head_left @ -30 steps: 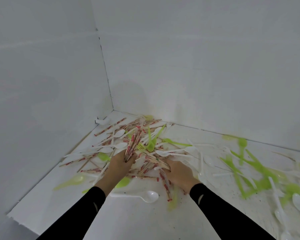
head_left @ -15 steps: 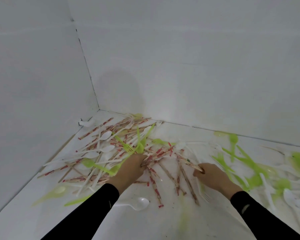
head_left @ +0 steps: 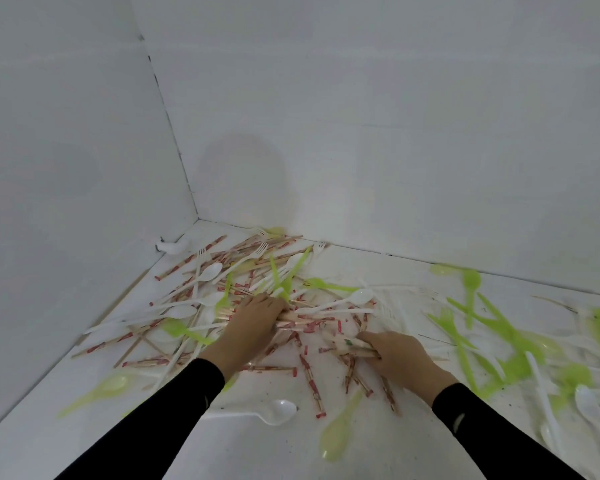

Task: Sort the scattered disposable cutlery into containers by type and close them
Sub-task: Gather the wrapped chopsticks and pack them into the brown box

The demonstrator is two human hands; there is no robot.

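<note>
L hand (head_left: 253, 323) & R hand (head_left: 400, 356) each grip wrapped chopsticks (head_left: 307, 323); table (head_left: 257, 452) open nr front edge.

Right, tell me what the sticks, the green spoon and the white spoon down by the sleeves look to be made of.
The sticks look like pale wood or bamboo: matt, with tan ends. Most are in what looks like paper wrappers with red print. The green spoon is probably thin plastic, going by its see-through lime tint, though it is blurred. The white spoon looks like opaque glossy plastic, with a bright highlight in its bowl.
</note>
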